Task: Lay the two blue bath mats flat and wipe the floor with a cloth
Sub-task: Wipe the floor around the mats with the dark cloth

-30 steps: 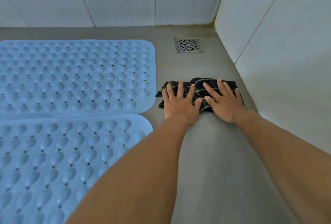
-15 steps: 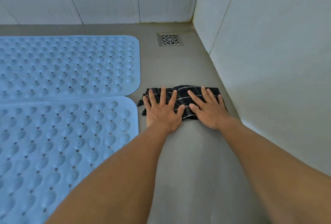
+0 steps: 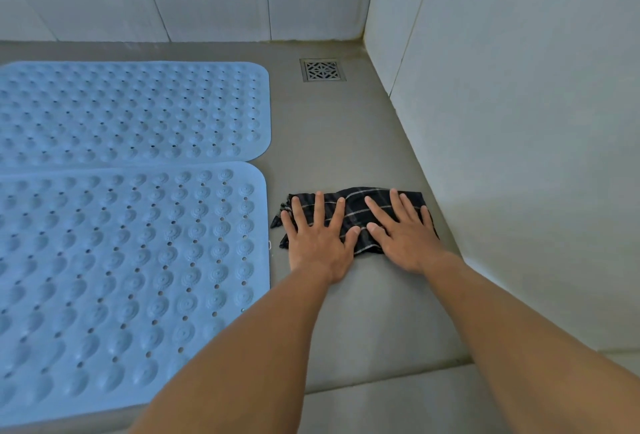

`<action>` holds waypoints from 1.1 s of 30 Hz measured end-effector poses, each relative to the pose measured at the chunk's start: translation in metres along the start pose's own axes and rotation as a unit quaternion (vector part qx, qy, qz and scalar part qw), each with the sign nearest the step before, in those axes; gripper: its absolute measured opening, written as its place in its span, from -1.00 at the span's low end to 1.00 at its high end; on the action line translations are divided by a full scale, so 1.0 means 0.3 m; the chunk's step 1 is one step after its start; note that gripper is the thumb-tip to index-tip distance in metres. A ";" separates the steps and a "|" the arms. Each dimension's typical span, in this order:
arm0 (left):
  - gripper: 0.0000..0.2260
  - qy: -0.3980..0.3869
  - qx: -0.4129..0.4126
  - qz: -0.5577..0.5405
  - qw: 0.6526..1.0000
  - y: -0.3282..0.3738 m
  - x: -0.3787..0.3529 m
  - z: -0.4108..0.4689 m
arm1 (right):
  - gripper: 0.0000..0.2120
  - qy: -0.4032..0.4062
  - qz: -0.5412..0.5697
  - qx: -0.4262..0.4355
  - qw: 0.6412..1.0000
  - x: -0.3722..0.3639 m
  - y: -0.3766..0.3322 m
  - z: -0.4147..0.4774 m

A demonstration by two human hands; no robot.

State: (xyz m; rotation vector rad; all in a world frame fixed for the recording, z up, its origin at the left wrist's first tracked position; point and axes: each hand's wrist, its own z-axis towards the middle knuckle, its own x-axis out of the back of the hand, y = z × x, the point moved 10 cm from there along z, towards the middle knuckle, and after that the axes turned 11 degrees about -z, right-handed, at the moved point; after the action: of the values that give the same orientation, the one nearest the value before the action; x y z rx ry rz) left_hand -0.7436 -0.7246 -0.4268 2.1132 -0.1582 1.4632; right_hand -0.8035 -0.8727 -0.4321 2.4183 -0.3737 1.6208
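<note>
Checked cloth (image 3: 354,206) has slid back from the drain (image 3: 322,70).

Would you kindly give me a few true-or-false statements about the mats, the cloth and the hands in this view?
1. The left hand and the right hand both press flat on the dark checked cloth. True.
2. The far blue studded rubber bath mat and the near blue studded rubber bath mat lie flat, side by side. True.
3. The cloth lies on the near mat. False: it lies on the grey floor, right of that mat.
4. The cloth covers the square metal floor drain. False: the drain is uncovered, well beyond the cloth.
</note>
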 end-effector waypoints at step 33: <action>-0.47 -0.064 0.038 0.011 0.997 0.003 -0.114 -0.478 | -0.52 0.003 0.073 -0.017 0.997 -0.156 -0.104 -0.437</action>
State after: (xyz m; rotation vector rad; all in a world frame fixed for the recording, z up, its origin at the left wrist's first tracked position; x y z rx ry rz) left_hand -0.8761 -0.6601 -0.4215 2.2755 -0.1759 1.3656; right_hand -0.9251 -0.7985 -0.4271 2.4110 -0.5846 1.6660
